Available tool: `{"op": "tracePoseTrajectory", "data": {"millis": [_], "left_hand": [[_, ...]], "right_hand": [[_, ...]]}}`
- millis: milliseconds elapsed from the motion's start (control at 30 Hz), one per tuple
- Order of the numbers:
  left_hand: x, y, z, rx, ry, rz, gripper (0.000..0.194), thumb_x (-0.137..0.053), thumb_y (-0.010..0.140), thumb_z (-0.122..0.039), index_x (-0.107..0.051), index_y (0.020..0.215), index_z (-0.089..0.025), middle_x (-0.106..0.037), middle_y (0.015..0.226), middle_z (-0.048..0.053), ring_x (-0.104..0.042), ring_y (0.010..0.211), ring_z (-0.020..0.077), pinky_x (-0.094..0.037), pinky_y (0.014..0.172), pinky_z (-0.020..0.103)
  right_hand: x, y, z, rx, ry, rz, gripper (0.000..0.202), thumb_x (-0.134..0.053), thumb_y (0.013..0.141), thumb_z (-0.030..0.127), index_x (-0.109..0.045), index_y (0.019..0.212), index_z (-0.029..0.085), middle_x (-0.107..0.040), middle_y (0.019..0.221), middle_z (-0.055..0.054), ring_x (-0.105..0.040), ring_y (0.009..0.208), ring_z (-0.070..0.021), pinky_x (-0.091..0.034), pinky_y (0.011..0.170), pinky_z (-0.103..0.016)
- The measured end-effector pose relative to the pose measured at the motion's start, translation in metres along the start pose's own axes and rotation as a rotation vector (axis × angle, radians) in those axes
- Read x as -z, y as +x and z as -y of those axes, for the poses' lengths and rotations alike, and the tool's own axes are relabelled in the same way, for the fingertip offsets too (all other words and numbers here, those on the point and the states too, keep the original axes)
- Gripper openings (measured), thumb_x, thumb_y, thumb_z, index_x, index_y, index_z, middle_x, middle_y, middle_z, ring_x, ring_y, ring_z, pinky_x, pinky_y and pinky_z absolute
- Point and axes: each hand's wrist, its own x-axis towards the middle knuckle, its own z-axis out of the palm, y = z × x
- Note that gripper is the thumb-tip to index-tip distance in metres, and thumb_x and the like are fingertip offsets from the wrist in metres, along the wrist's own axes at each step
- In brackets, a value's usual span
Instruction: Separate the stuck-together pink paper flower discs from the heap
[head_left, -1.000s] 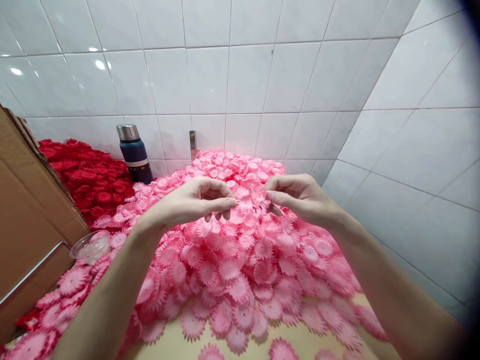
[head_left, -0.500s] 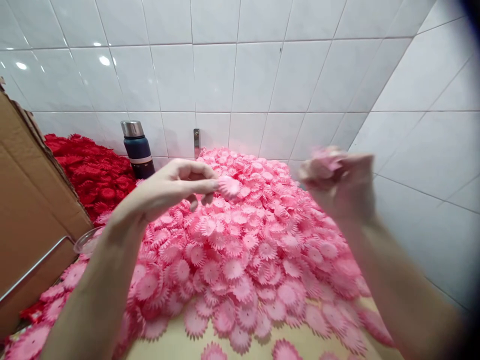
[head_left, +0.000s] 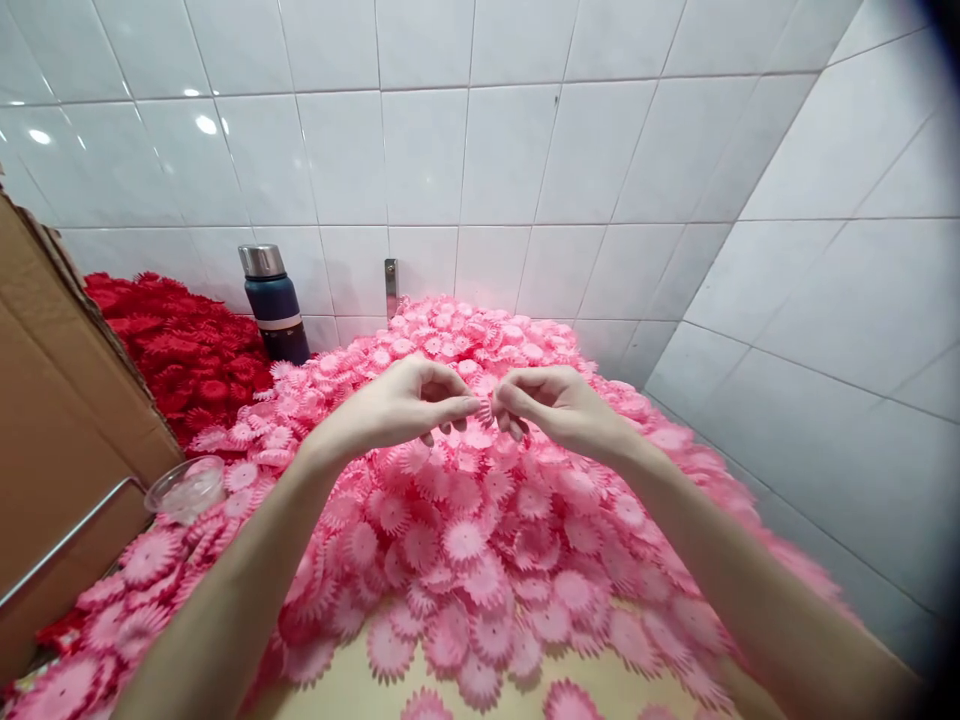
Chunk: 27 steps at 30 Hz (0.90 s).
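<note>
In the middle of the head view, my left hand [head_left: 416, 402] pinches a pink flower piece [head_left: 486, 408] with a notched rim between thumb and fingers. Facing it, my right hand [head_left: 559, 405] has its thumb and fingertips closed at the right edge of the same piece. Fingertips hide much of it, and whether the right hand also holds something small cannot be seen. Both hands are above a large heap of similar pink flower pieces [head_left: 465, 540], round and toothed, many with a small dark centre hole.
A dark blue bottle [head_left: 277, 315] with a steel cap stands at the back left, beside a red heap [head_left: 180, 345] of similar pieces. A cardboard box [head_left: 67, 420] and a clear plastic tub [head_left: 184, 490] are on the left. White tiled walls [head_left: 427, 150] close the back and right.
My right hand has come down and left from its raised place at the right, meeting my left hand. My left hand has moved slightly right and down with the flower piece.
</note>
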Motion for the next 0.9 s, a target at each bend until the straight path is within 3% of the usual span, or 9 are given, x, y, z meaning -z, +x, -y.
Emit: {"op": "tracePoseTrajectory", "data": {"millis": [167,400,733,900], "left_hand": [[-0.002,0.0,-0.003,-0.124,-0.193,0.037,0.022,-0.065,0.084,-0.034,-0.071,0.084,-0.012,-0.068,0.078,0.004,-0.061,0.069,0.0117,-0.052,0.059,0.02],[-0.005,0.0,-0.005,-0.119,-0.262,0.0,0.02,-0.067,0.083,-0.033,-0.07,0.082,-0.013,-0.068,0.079,0.004,-0.063,0.073,0.0117,-0.053,0.061,0.019],[-0.004,-0.002,-0.007,-0.123,-0.232,-0.023,0.019,-0.068,0.083,-0.032,-0.071,0.084,-0.013,-0.069,0.08,0.004,-0.063,0.073,0.012,-0.053,0.063,0.02],[-0.005,-0.004,-0.01,-0.162,-0.181,-0.004,0.021,-0.066,0.085,-0.033,-0.073,0.086,-0.014,-0.071,0.081,0.005,-0.064,0.073,0.0124,-0.052,0.062,0.02]], "right_hand": [[0.003,-0.007,0.009,0.004,0.058,0.076,0.018,-0.072,0.081,0.032,-0.068,0.075,0.015,-0.063,0.065,0.0,-0.057,0.058,-0.0103,-0.046,0.053,-0.022],[0.005,-0.008,0.011,0.023,0.098,0.079,0.011,-0.072,0.083,0.025,-0.068,0.08,0.016,-0.064,0.069,0.0,-0.058,0.062,-0.0099,-0.046,0.056,-0.021],[0.006,-0.009,0.015,0.026,0.112,0.112,0.025,-0.063,0.089,0.038,-0.067,0.082,0.014,-0.065,0.072,-0.003,-0.06,0.066,-0.0122,-0.049,0.061,-0.025],[0.003,-0.008,0.016,0.011,0.085,0.079,0.027,-0.067,0.086,0.04,-0.068,0.077,0.015,-0.064,0.068,-0.003,-0.059,0.063,-0.0123,-0.047,0.058,-0.024]]}}
